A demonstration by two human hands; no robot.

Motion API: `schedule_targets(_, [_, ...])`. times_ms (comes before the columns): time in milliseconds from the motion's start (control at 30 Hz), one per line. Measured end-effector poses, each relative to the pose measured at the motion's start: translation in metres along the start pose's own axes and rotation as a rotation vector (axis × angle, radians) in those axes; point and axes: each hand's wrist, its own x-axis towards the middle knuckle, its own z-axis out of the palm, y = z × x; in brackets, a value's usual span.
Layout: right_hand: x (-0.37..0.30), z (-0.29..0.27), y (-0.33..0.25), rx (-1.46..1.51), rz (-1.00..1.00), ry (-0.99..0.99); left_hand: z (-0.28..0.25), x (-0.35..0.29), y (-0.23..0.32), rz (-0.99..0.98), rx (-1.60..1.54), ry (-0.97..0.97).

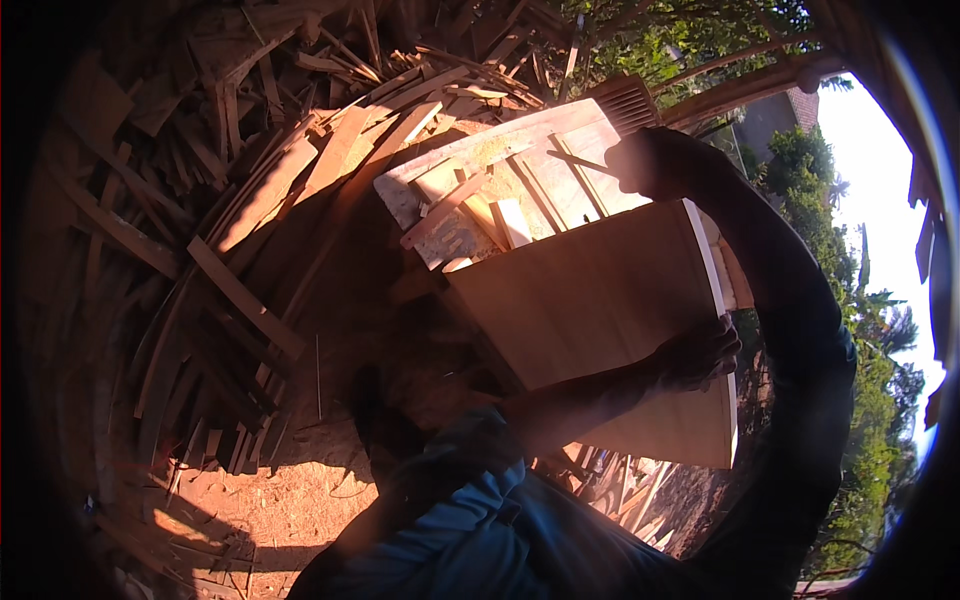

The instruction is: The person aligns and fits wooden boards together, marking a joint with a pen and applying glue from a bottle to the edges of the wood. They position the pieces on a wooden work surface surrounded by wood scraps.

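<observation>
A person's left hand [700, 355] grasped the right edge of a broad wooden panel [590, 295], fingers curled at its pale rim, right of center in the frame. The right hand [655, 165], at upper right and partly hazed by glare, was closed on a slim dark stick [580, 162] that pointed left over the sunlit tabletop [400, 200]. The panel stood tilted in front of that tabletop, hiding its near side, while sawdust [492, 150], wood blocks [512, 222] and a reddish strip [445, 210] lay on top. Heaped offcuts [240, 120] filled the upper left of the frame; green foliage [800, 180] lined the right.
</observation>
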Motion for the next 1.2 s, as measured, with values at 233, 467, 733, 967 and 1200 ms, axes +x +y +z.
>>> schedule_targets(233, [0.014,-0.039,-0.022,0.287,0.384,-0.355,0.019,-0.004,-0.002,-0.051,-0.078,0.035])
schedule_targets(467, [0.006,-0.008,0.002,0.076,-0.070,0.020,0.026,0.000,-0.001,-0.221,-0.826,0.046])
schedule_targets(733, [0.003,-0.015,-0.003,0.155,0.220,-0.196,0.018,0.000,0.002,0.047,0.175,0.032])
schedule_targets(967, [0.000,-0.009,-0.002,0.079,0.151,-0.075,0.021,-0.001,0.000,-0.024,0.090,0.059])
schedule_targets(1200, [-0.004,-0.017,-0.006,0.136,0.212,-0.055,0.012,0.000,-0.001,0.035,0.117,-0.027])
